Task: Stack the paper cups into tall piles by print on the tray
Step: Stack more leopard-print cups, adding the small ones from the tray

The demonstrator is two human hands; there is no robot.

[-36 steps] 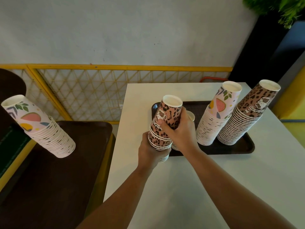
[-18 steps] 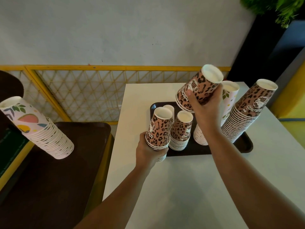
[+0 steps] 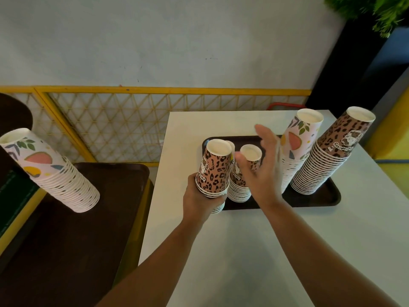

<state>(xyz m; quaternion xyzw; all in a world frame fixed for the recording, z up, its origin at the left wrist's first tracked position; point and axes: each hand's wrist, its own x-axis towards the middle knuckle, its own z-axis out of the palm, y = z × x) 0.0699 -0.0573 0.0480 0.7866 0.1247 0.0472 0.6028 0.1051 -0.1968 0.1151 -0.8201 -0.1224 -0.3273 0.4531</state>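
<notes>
A dark brown tray (image 3: 318, 199) lies on the white table (image 3: 243, 251). At its right stand a tall leopard-print pile (image 3: 327, 158) and, left of it, a tall fruit-print pile (image 3: 296, 147), both upside down. My left hand (image 3: 200, 196) grips a short leopard-print stack (image 3: 215, 169) at the tray's left end. Beside it stands another short leopard-print stack (image 3: 245, 173). My right hand (image 3: 261, 169) hovers empty with spread fingers in front of that stack, between the short stacks and the fruit-print pile.
To the left, a second dark tray (image 3: 73, 229) on a lower surface carries a tall fruit-print pile (image 3: 48, 171). A yellow lattice railing (image 3: 124, 125) runs behind the table. A dark planter with greenery (image 3: 376, 16) stands at the back right.
My right hand carried a few leopard-print cups up to the right, no longer holds them, and has come back empty toward the short stacks. My left hand kept its grip.
</notes>
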